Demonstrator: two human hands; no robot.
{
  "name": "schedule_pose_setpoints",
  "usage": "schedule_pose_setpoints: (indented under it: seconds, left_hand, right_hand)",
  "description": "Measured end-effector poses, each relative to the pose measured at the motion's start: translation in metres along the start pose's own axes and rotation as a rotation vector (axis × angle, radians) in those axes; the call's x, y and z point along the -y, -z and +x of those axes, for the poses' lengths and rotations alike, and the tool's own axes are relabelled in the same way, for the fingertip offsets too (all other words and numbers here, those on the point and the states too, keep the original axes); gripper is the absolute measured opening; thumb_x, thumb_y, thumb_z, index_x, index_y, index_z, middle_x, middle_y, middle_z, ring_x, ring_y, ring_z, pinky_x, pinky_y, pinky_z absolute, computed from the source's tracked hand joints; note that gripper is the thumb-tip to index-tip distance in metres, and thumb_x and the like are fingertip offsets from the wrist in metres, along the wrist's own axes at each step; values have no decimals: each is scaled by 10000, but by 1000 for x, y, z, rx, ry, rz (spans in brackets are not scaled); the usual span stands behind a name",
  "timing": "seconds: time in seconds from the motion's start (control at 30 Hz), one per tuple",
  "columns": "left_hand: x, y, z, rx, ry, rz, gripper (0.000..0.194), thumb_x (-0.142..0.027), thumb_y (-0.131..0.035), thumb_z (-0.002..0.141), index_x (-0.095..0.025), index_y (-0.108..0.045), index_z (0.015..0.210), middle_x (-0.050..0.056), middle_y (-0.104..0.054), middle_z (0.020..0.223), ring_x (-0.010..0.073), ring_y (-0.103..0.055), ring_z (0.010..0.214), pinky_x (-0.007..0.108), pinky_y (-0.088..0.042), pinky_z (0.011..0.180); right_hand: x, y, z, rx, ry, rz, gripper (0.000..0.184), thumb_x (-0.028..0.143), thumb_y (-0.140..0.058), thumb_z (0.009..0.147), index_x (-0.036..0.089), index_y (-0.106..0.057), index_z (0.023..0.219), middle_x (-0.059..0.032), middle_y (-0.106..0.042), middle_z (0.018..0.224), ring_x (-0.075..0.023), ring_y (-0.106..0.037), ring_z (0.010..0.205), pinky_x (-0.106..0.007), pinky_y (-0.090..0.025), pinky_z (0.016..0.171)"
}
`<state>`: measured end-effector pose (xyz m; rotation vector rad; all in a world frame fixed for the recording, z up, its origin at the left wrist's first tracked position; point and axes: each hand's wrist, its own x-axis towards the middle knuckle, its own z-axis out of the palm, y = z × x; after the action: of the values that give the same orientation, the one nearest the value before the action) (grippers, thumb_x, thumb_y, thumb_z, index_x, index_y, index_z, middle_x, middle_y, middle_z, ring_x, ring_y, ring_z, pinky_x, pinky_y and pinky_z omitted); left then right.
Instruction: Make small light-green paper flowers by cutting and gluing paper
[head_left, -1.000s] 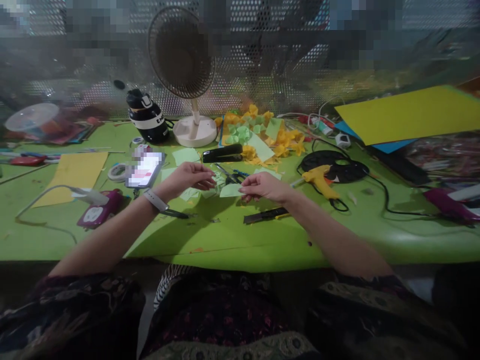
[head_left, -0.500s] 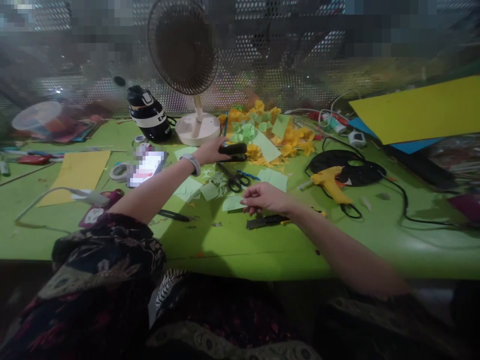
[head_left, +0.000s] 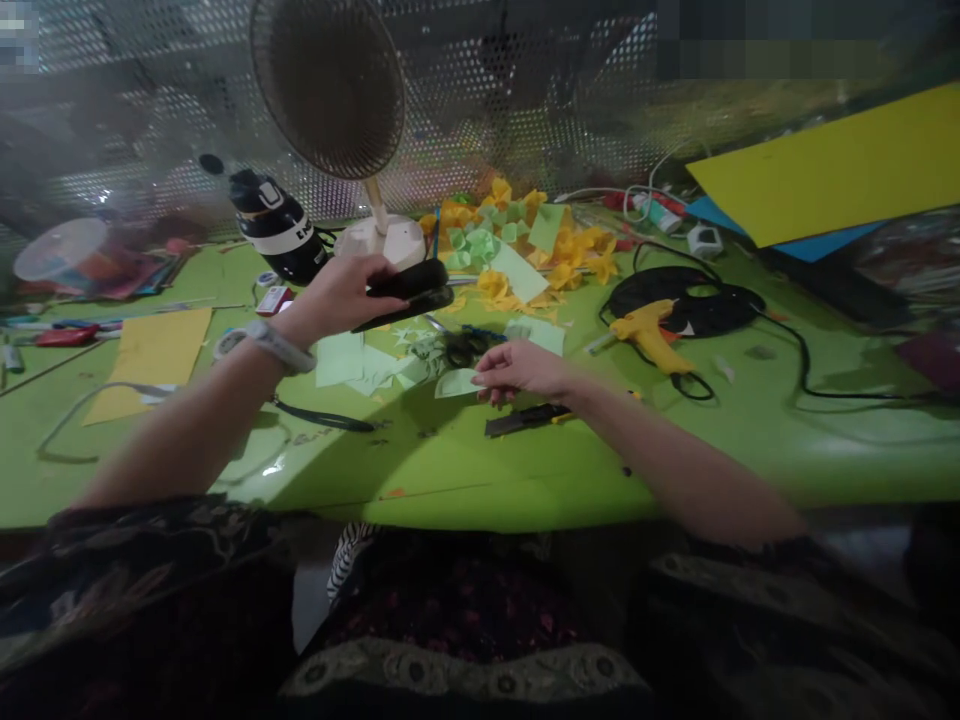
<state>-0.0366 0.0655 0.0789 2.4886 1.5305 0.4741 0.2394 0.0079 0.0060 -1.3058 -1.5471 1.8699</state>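
A black stapler (head_left: 412,282) is gripped in my left hand (head_left: 343,292), above the scattered papers in front of the fan. My right hand (head_left: 525,368) pinches the edge of a small pale green paper piece (head_left: 456,382) between thumb and fingers. Just behind that piece lie dark-handled scissors (head_left: 461,347), partly covered by my fingers and blurred. A black utility knife (head_left: 525,418) rests on the table below my right hand. Pale green paper sheets (head_left: 341,358) and cut scraps lie between the two hands.
Orange paper flowers (head_left: 592,265) are heaped behind the hands. To the right, a yellow glue gun (head_left: 649,335) with a black cord rests by a dark palette-shaped plate (head_left: 697,290). A fan (head_left: 382,238) and a dark bottle (head_left: 281,235) stand at the back left.
My left hand has lifted the stapler and drawn it left and nearer to me. The right hand stays low over the table with the green paper piece. The view has shifted slightly.
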Motion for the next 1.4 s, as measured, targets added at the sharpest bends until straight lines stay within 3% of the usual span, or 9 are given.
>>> schedule_pose_setpoints:
  seconds: [0.07, 0.17, 0.37, 0.6, 0.93, 1.3, 1.4]
  left_hand:
    - [-5, 5, -30, 15, 38, 16, 401, -485, -709, 794, -166, -709, 1037, 61, -714, 938, 180, -601, 748, 300, -449, 733]
    - [-10, -2, -65, 62, 102, -27, 372, -492, -703, 782, -199, -717, 1011, 58, -728, 898, 200, -619, 741, 296, -451, 689]
    - [-19, -25, -96, 75, 92, -106, 347, -481, -692, 804, -210, -711, 1020, 69, -731, 914, 203, -633, 769, 290, -460, 692]
    - [-29, -29, -103, 130, 43, -154, 327, -457, -680, 821, -217, -712, 1041, 82, -735, 955, 221, -648, 829, 310, -460, 735]
    - [-37, -34, -104, 249, 60, -189, 275, -373, -743, 759, -236, -749, 997, 54, -711, 821, 199, -620, 733, 300, -432, 717]
    - [-26, -31, -104, 292, -29, -91, 322, -444, -666, 813, -219, -707, 1040, 42, -725, 864, 189, -623, 739, 318, -461, 710]
    - [-22, -33, -104, 234, -84, -36, 317, -445, -649, 831, -222, -693, 1052, 64, -719, 947, 217, -649, 854, 349, -496, 780]
  right_hand:
    - [3, 1, -2, 7, 16, 29, 159, 165, -833, 749, 133, -677, 737, -36, -746, 653, -64, -633, 495, -135, -428, 428]
    - [7, 0, -5, 18, 30, 65, 156, 167, -841, 733, 138, -689, 745, -27, -744, 656, -59, -622, 490, -136, -414, 417]
    - [5, -11, -7, 55, 15, 36, 170, 177, -849, 721, 142, -684, 723, -39, -746, 676, -67, -618, 495, -158, -445, 432]
    - [-2, -14, -3, 62, 8, -50, 109, 111, -782, 769, 134, -696, 705, -54, -743, 662, -81, -629, 510, -176, -483, 459]
    - [-6, -21, -1, 36, -6, -59, 150, 143, -818, 750, 150, -678, 695, -37, -714, 622, -88, -619, 493, -179, -490, 428]
    - [1, -41, -12, -43, -58, -56, 128, 96, -740, 824, 139, -659, 734, -20, -680, 594, -69, -570, 464, -161, -481, 422]
    - [0, -42, -11, -64, -62, -43, 137, 98, -733, 831, 138, -654, 727, -24, -678, 600, -66, -566, 465, -158, -473, 423]
